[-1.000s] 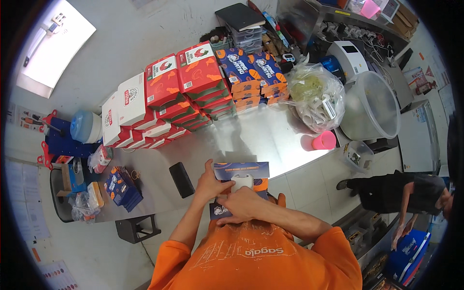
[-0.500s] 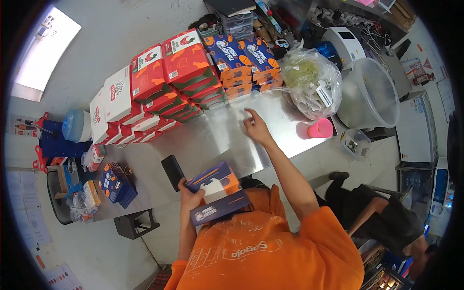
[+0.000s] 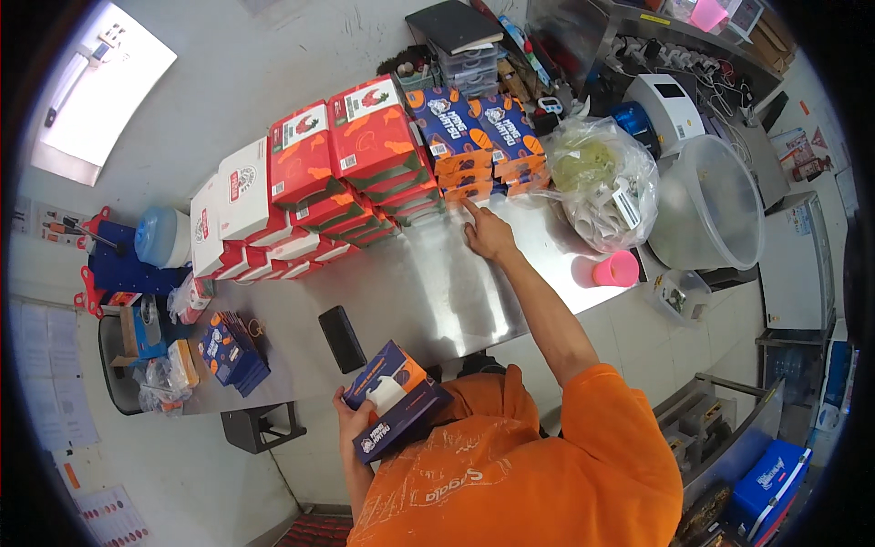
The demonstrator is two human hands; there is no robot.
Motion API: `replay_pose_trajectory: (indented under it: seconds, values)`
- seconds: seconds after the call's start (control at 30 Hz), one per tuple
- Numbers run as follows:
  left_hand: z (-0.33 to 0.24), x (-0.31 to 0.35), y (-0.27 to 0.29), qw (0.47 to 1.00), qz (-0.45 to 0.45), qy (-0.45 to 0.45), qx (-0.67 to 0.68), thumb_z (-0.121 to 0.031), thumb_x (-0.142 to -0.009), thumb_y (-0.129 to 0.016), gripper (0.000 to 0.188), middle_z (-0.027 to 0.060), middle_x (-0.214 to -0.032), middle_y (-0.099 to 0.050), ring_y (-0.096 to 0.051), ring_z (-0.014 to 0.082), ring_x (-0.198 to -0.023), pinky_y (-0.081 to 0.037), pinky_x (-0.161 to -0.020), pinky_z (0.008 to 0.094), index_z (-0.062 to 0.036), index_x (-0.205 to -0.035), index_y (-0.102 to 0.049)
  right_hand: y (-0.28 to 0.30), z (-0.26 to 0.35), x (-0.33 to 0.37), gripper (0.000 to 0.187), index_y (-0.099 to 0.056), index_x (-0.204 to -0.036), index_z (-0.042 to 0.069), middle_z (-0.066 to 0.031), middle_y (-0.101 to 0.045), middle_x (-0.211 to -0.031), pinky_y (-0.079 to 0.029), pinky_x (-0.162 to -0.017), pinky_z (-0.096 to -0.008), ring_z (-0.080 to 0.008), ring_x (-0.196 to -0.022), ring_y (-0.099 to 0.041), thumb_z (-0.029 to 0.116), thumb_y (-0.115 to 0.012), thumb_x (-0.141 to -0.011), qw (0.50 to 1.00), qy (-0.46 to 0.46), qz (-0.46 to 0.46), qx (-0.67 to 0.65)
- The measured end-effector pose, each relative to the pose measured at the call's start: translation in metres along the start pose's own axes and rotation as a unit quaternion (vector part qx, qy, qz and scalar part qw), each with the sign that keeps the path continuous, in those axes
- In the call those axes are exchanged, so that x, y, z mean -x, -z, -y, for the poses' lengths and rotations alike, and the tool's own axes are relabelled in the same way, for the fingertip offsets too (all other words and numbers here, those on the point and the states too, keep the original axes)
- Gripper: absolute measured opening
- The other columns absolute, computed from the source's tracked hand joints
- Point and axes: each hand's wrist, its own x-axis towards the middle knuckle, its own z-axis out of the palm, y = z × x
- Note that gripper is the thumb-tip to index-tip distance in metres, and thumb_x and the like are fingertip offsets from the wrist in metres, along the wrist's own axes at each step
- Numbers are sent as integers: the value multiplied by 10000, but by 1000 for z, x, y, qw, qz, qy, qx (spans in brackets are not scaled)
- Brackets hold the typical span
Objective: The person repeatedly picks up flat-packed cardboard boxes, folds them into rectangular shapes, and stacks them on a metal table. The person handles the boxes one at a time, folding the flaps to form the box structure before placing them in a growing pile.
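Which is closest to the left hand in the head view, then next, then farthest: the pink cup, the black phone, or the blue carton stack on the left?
From the left hand:
1. Black phone: just beyond it.
2. Blue carton stack: off to its left.
3. Pink cup: far to its right.

And here we have 1 black phone (image 3: 342,339) flat on the steel table (image 3: 401,296); to the right, we spot 1 pink cup (image 3: 616,270) near a stuffed clear bag (image 3: 602,187), a big tub (image 3: 715,205) beside it, and 1 blue cooler (image 3: 767,483) lower down.
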Motion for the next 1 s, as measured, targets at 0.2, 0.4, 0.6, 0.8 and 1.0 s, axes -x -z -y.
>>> replay_pose_trajectory:
  seconds: [0.2, 0.4, 0.6, 0.8, 1.0]
  values:
    - [-8, 0, -16, 999, 13, -32, 4, -9, -721, -633, 919, 204, -1232, -536, -574, 284, -1091, -506, -934, 411, -60, -1495, -139, 24, 19, -6, 633, -354, -1502, 173, -207, -642, -1154, -546, -783, -508, -390, -918, -677, 246, -560, -908, 996, 26, -81, -33]
    - [-34, 6, -28, 998, 30, -61, -12, -15, -720, -669, 959, 201, -1246, -543, -566, 265, -1142, -425, -1042, 381, -15, -1502, -113, 46, 37, -2, 636, -376, -1488, 122, -197, -677, -1039, -537, -726, -501, -387, -858, -682, 253, -574, -898, 988, 24, -119, -91]
    - [-46, 2, -37, 986, 55, -155, -23, 36, -724, -639, 1000, 189, -1232, -539, -577, 251, -1116, -466, -992, 363, -36, -1523, -42, 45, 51, 22, 626, -445, -1448, 104, -131, -699, -857, -529, -679, -396, -283, -767, -679, 271, -673, -889, 976, 47, -114, -177]
    - [-131, 40, -86, 959, 9, -282, 22, 128, -695, -575, 1129, 206, -1381, -400, -587, 242, -1063, -559, -804, 305, -155, -1558, 96, 35, 105, 150, 1153, -219, -1543, 32, -219, -569, -1226, -524, -885, -401, -307, -960, -644, 498, -842, -694, 964, 105, 154, -188]
    - [-155, 40, -93, 939, 68, -330, 73, 146, -670, -550, 1172, 199, -1432, -353, -594, 233, -1057, -564, -773, 280, -198, -1559, 132, 63, 134, 182, 1131, -164, -1554, 38, -182, -525, -1176, -549, -794, -360, -308, -965, -649, 207, -836, -659, 966, 36, 13, -257]
